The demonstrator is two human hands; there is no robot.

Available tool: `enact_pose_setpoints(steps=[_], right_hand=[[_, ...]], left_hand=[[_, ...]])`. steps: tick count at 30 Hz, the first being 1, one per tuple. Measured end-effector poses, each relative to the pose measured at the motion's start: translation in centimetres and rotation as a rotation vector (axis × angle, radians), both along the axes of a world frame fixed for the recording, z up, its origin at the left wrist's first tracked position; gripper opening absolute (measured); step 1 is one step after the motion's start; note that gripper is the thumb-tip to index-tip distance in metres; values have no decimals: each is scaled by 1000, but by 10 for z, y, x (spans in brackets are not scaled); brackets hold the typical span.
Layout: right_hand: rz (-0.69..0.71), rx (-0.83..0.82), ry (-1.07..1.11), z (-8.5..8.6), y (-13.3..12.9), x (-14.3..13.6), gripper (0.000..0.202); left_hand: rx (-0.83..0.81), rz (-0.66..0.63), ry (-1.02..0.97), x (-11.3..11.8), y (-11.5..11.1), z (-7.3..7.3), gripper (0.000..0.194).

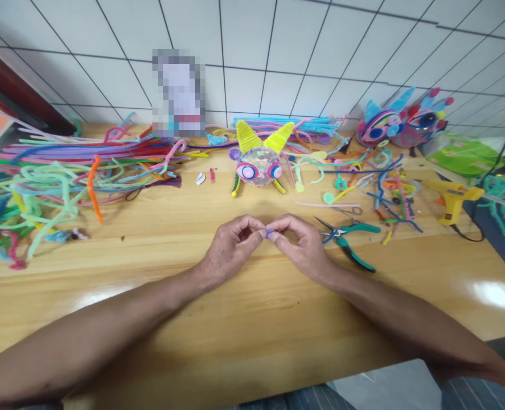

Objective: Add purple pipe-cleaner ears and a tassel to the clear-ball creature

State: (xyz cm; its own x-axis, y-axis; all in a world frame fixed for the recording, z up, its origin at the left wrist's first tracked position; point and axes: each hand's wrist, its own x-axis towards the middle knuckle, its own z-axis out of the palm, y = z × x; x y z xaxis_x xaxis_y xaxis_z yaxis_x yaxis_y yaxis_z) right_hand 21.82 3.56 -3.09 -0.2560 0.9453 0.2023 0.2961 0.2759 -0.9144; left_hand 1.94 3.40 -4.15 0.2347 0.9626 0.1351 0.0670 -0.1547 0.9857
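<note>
My left hand (235, 245) and my right hand (299, 242) meet fingertip to fingertip above the wooden table (158, 319). Both pinch one small purple piece (269, 232), mostly hidden between thumbs and fingers. Just behind them stands a clear round figure (258, 165) with yellow ears (279, 138), pink and blue ringed eyes and green legs with yellow tips. A purple coil sits at its left side. Teal-handled pliers (348, 242) lie right beside my right hand.
Bundled pipe cleaners (85, 154) spread over the left side. Scissors (350, 212), coloured scraps (389, 193) and a yellow glue gun (452, 200) lie on the right. Two decorated figures (401, 122) stand at the back right. A pixelated upright object (179, 94) is against the tiled wall.
</note>
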Motion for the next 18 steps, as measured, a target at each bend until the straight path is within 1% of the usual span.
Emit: enact_pose_setpoints(steps=[4,9,14,18], right_hand=[[5,-110,83,-2,0,1,12],[12,-253,209,-1,1,0,15],[-5,-316,287,-4,5,1,19],[-13,-322,288,-6,5,0,25]], left_hand=[[58,19,35,-1,0,-2,15],[220,44,107,-1,-1,0,11],[339,48,133,0,0,1,12],[373,56,150,1,-1,1,13]])
